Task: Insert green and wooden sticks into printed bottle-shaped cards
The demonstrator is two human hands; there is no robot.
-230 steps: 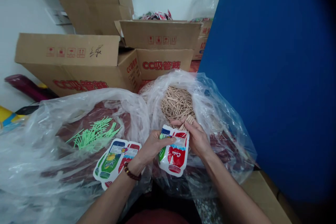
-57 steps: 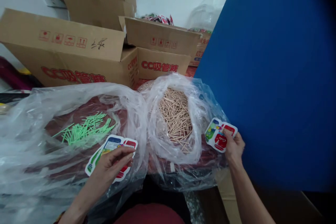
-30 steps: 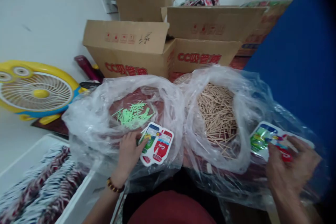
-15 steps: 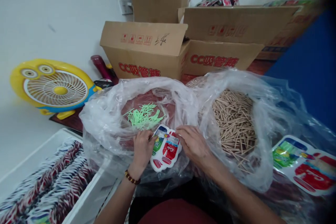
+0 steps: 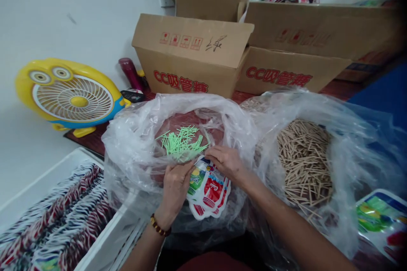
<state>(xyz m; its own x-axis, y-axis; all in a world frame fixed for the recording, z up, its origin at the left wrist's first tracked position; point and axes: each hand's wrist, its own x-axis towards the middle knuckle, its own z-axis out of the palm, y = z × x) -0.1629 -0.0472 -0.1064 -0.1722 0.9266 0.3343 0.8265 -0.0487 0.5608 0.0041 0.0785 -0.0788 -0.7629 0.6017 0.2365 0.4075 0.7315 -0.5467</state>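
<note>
A printed plastic pouch (image 5: 211, 190), shaped like drink bottles with "Cola" in red and a green bottle beside it, is between my two hands. My left hand (image 5: 178, 184) grips its left edge, thumb near the top. The fingers of my right hand (image 5: 227, 163) pinch its top edge. Along the right side the pouch's outline looks doubled; I cannot tell whether this is a second pouch. Just beyond my fingers, thin green sticks (image 5: 182, 142) lie inside an open clear plastic bag (image 5: 127, 139).
At right, another clear bag (image 5: 346, 135) holds many brown sticks (image 5: 305, 161), with more pouches (image 5: 378, 216) near it. A white box (image 5: 95, 241) at lower left holds rows of packed pouches (image 5: 60, 220). Behind stand a yellow fan (image 5: 76, 97), a dark red bottle (image 5: 130, 72) and cardboard boxes (image 5: 190, 57).
My right hand has moved from the pouch's right edge to its top. The pouch's right edge now looks doubled. The view has shifted, so the surroundings sit farther right.
</note>
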